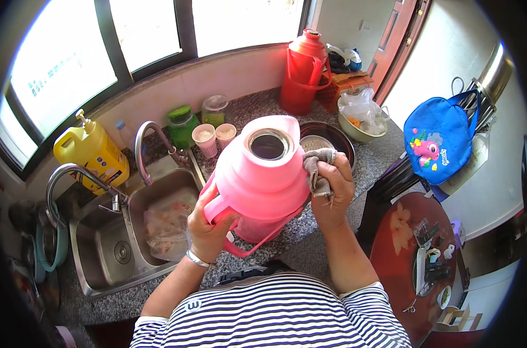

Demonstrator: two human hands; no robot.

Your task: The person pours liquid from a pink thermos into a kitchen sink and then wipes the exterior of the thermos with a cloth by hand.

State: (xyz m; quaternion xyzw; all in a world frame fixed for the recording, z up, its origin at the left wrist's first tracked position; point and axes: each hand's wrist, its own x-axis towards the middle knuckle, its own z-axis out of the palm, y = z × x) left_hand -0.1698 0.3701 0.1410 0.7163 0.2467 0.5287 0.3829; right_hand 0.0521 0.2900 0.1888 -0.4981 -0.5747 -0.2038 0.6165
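Observation:
A pink plastic thermos flask (259, 178) stands close in front of me, its round metal-rimmed mouth (268, 145) uncovered and dark inside. Around its side handle (218, 209) my left hand (209, 226) is closed; a silver bracelet circles that wrist. Bunched in my right hand (335, 191) is a grey-brown cloth (319, 167), pressed against the flask's right side near the shoulder. A pink carrying handle (250, 252) hangs down at the flask's near side. Whether the base touches the granite countertop (233, 272) I cannot tell.
Left lies a double steel sink (102, 261) with two faucets and a plastic bag (167, 230). Behind stand a yellow jug (93, 152), a green jar (181, 126), paper cups (205, 139) and a red thermos (305, 74). Right are a bowl with bags (362, 119) and a red table (385, 261).

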